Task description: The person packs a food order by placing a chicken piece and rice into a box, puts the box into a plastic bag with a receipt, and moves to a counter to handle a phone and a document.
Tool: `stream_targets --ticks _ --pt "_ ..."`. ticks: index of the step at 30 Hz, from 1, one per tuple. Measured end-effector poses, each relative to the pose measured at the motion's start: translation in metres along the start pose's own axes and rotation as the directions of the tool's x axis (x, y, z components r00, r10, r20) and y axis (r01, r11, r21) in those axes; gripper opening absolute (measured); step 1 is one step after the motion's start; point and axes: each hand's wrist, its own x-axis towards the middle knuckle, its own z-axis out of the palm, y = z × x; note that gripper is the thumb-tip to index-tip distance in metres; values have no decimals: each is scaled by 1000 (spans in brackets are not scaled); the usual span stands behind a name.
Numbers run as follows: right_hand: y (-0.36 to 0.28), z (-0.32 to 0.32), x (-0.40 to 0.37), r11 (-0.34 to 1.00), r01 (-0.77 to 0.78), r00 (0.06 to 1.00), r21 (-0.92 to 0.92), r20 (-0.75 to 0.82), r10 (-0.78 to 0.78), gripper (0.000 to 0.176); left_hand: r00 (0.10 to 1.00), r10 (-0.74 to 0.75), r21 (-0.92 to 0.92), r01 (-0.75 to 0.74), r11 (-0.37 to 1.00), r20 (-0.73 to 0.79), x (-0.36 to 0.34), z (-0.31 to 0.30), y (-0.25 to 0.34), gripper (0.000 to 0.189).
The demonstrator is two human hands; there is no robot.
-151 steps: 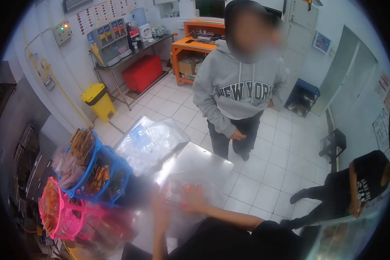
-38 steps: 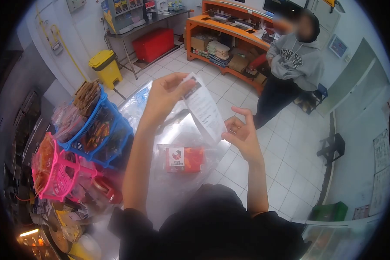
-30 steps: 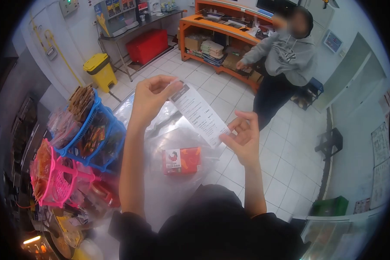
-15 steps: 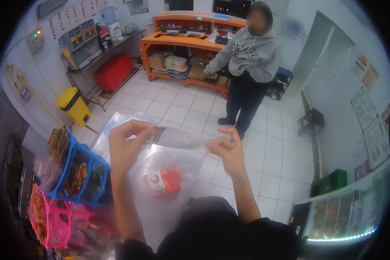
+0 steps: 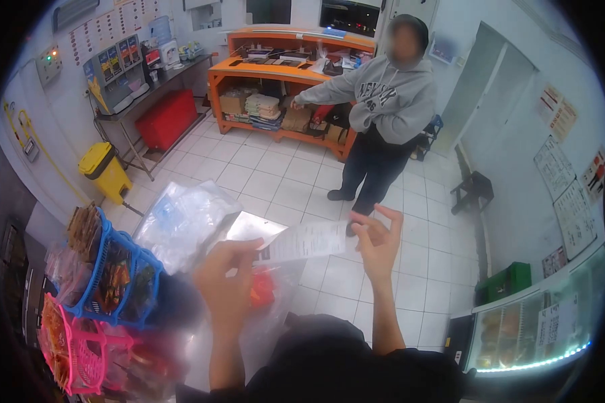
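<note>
A strip of printed paper (image 5: 306, 242) is stretched between my two hands. My left hand (image 5: 227, 279) pinches its left end between thumb and fingers. At the paper's right end is my right hand (image 5: 378, 243), thumb and index finger pressed together on it and the other fingers raised. Partly behind my left hand lies a clear plastic bag (image 5: 275, 302) with a red item (image 5: 262, 289) in it, on a metal table. A pile of clear plastic bags (image 5: 185, 218) sits beyond my left hand.
Blue baskets (image 5: 117, 275) and a pink basket (image 5: 86, 356) of packets stand at the left. A person in a grey hoodie (image 5: 396, 97) stands ahead by an orange counter (image 5: 215, 84). Further left is a yellow bin (image 5: 107, 171); a glass display case (image 5: 531, 329) is at the right.
The paper and both hands have shifted right and down, and the paper now shows its print more flatly. The person ahead has stretched an arm out toward the counter.
</note>
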Motion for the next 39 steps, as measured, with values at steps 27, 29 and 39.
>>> stream_targets --ticks 27,29,39 --pt "136 220 -117 945 301 161 -123 984 77 32 953 -253 443 155 883 169 -22 -118 -49 49" --pt "157 228 -113 952 150 104 -267 962 254 34 949 -223 432 109 895 222 -23 -120 -46 50" --pt "227 249 -106 972 209 51 -104 994 95 42 839 -539 99 544 833 -80 -99 -130 -183 34"
